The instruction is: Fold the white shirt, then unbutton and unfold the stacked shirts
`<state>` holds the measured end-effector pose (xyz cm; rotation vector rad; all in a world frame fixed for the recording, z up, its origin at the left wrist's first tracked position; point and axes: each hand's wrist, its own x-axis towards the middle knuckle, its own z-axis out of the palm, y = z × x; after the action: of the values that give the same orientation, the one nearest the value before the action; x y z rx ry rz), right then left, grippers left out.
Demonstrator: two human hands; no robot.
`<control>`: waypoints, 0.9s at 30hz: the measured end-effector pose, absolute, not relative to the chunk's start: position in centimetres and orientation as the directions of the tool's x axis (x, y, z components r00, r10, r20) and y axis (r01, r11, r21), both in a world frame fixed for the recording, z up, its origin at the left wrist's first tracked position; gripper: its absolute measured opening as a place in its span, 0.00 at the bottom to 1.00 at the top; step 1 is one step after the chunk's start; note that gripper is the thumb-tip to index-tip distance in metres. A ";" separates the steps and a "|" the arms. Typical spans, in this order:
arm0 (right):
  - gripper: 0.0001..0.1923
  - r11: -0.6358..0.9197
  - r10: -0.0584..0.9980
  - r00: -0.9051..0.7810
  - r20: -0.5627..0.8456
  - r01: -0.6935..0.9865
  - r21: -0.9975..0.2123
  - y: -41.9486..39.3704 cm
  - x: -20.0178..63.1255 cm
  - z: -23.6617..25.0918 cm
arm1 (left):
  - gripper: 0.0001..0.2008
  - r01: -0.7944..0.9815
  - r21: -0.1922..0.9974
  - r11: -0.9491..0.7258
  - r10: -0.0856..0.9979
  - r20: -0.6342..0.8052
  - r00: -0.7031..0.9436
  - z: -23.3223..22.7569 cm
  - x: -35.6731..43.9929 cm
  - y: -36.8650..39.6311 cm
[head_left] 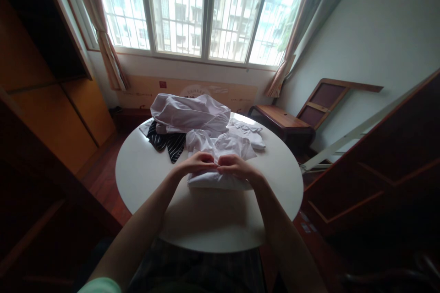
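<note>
A folded white shirt is laid near the middle of the round worktop. Its far edge is pinched in the grip of the left hand and the right hand, fingertips nearly touching. More white garments are heaped farther off.

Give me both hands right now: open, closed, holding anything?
Left hand: fingers curled, pinching the folded white cloth garment on the round white table.
Right hand: fingers curled, pinching the same garment.
</note>
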<state>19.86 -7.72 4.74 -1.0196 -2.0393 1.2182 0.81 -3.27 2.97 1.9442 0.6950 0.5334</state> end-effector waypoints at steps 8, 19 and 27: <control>0.11 0.309 0.874 -0.469 0.128 0.331 -0.892 -7.4 20.0 4.5 | 0.14 0.237 0.842 -0.486 0.684 0.198 0.702 2.0 1.2 -2.7; 0.07 0.532 0.843 -0.386 0.375 0.496 -0.686 -6.8 19.6 3.4 | 0.12 0.290 0.805 -0.517 0.700 0.204 0.684 1.5 1.8 -3.1; 0.07 0.491 0.866 -0.331 0.376 0.411 -0.768 -7.0 18.7 3.8 | 0.12 0.230 0.836 -0.498 0.687 0.219 0.693 1.8 1.7 -3.2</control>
<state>18.74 -7.02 3.81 -1.0553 -1.9345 0.7181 1.75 -3.18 1.84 2.0615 0.7019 0.6902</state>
